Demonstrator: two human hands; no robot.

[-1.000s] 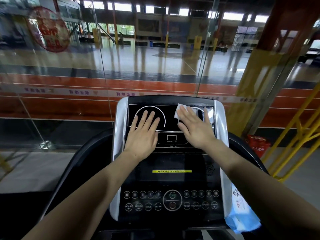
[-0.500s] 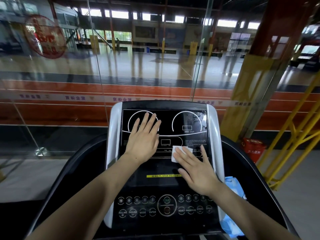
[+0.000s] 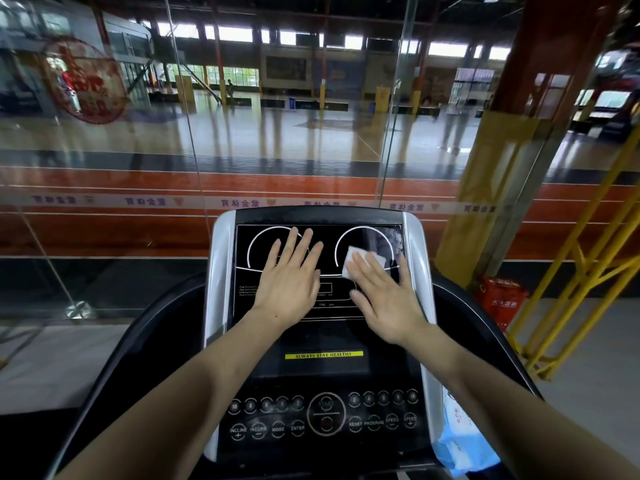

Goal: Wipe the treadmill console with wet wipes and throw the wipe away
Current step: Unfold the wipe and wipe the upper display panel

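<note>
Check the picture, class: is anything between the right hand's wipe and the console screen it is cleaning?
Nothing visible. The right hand presses the wipe flat on the console screen; the left hand lies apart, beside it.

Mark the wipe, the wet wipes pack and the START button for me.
wipe [image 3: 360,259]: head view, exposed white corner beyond the fingertips.
wet wipes pack [image 3: 462,445]: head view, blue wrapper right of the console.
START button [image 3: 325,404]: head view, upper half of the round centre control.

Glossy black console panel [image 3: 311,372] with silvery side trim [image 3: 220,271]; soft, crumpled white wipe [image 3: 360,259].
</note>
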